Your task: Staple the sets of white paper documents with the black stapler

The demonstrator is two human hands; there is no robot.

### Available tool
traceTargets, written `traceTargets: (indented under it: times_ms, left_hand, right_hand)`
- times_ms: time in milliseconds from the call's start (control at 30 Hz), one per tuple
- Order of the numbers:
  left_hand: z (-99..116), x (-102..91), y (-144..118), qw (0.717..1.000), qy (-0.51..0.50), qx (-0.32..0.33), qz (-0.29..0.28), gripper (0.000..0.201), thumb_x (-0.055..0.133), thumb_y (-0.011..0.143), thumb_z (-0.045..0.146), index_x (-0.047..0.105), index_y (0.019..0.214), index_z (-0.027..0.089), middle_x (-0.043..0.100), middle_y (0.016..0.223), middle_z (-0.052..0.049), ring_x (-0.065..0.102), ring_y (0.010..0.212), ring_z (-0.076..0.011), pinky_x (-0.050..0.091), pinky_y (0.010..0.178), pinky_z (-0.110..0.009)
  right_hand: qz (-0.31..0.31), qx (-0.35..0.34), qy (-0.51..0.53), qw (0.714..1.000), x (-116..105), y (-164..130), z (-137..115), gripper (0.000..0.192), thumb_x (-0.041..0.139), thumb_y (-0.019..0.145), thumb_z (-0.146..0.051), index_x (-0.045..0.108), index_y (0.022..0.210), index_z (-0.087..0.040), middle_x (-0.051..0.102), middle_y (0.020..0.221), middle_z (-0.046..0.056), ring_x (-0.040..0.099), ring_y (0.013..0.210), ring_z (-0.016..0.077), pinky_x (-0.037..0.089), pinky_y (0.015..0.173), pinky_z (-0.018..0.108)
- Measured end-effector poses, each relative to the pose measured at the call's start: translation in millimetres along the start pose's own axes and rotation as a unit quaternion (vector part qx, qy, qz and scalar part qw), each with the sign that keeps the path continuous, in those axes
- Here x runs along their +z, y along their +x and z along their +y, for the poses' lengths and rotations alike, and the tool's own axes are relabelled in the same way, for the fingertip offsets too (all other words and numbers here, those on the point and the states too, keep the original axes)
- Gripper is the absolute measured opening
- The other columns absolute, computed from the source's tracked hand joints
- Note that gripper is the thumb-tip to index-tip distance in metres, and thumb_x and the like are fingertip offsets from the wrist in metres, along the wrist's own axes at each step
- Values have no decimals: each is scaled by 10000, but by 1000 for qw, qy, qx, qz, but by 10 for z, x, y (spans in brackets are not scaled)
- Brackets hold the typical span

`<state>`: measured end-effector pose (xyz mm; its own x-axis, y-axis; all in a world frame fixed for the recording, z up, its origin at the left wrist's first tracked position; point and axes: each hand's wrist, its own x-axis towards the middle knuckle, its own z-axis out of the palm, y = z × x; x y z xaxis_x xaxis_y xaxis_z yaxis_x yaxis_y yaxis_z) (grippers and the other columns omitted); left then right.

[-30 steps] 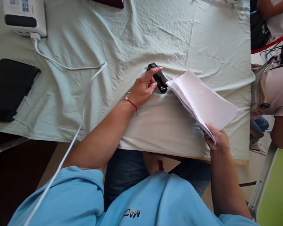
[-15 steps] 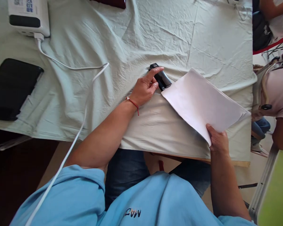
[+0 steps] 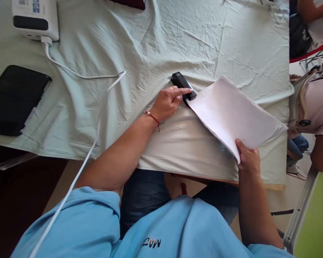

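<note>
A small black stapler [image 3: 181, 81] lies on the pale green tablecloth [image 3: 156, 43] near the table's middle. My left hand [image 3: 169, 102] rests beside it, forefinger stretched over its near end and touching it. My right hand [image 3: 247, 157] grips the lower corner of a stack of white paper sheets [image 3: 234, 114]. The stack's far corner sits at the stapler's mouth, under my left fingertip. A red string bracelet is on my left wrist.
A black tablet [image 3: 14, 98] lies at the left edge. A white device [image 3: 34, 18] at top left feeds a white cable [image 3: 80, 75] that runs down over the table edge. Another person [image 3: 319, 107] sits at the right, beside a green chair [image 3: 312, 215].
My left forefinger slid from the stapler's far end to its near end. The paper stack flattened and its corner moved up to the stapler's mouth.
</note>
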<state>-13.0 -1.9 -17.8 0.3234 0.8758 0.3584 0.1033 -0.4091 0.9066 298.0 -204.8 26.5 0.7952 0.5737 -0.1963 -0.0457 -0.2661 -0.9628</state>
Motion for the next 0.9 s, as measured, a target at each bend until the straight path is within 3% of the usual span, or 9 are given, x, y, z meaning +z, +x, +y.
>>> traceTargets:
  times_ms: [233, 533, 900]
  left_hand:
    - [-48, 26, 3, 1000, -10, -2, 11, 367, 681, 979, 219, 833, 1310, 259, 856, 1108, -65, 793, 1121, -248, 631, 1118, -453]
    - [-16, 5, -7, 999, -52, -2, -4, 399, 716, 976, 240, 824, 1359, 246, 843, 1358, -86, 774, 1310, -269, 558, 1250, -466]
    - [-29, 12, -2, 1000, -23, 1, -1, 372, 680, 978, 155, 868, 1287, 240, 851, 1102, -74, 779, 1049, -228, 606, 1074, -427]
  right_hand:
    - [19, -44, -1, 999, -11, -28, -108, 414, 1015, 580, -287, 821, 930, -181, 843, 994, 29, 785, 913, 187, 718, 820, 251]
    - [15, -71, -21, 997, -142, -27, -193, 382, 1032, 608, -314, 825, 890, -161, 831, 968, 44, 763, 882, 182, 701, 762, 228]
    - [11, -77, -29, 997, -105, -61, -248, 403, 1046, 603, -316, 817, 890, -149, 822, 942, 41, 756, 860, 175, 704, 745, 255]
